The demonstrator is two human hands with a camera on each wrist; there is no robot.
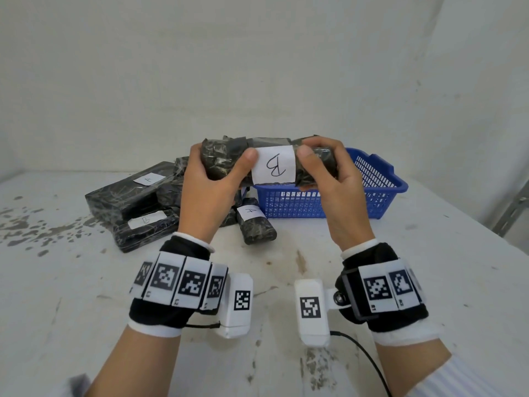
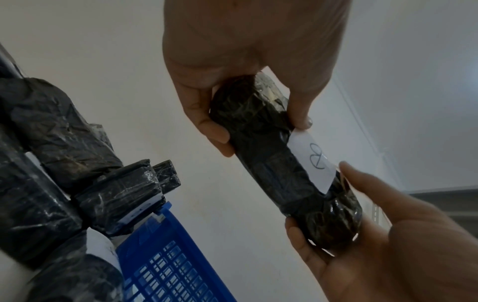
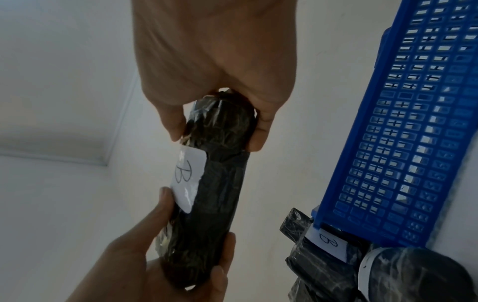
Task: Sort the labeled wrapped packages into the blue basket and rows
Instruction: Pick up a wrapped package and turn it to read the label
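So both hands are wrapped round the B pack, left hand and right hand at its ends, label between my thumbs. Basket sits just past my right fingers. I'd read the label before dropping. Right wrist cam catches another B pack against the basket.

stained white table against a plain wall

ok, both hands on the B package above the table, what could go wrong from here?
1. The B package is held only at its ends by the left hand and right hand; its glossy wrap could slip.
2. Lowering it may knock the A package beside the blue basket.
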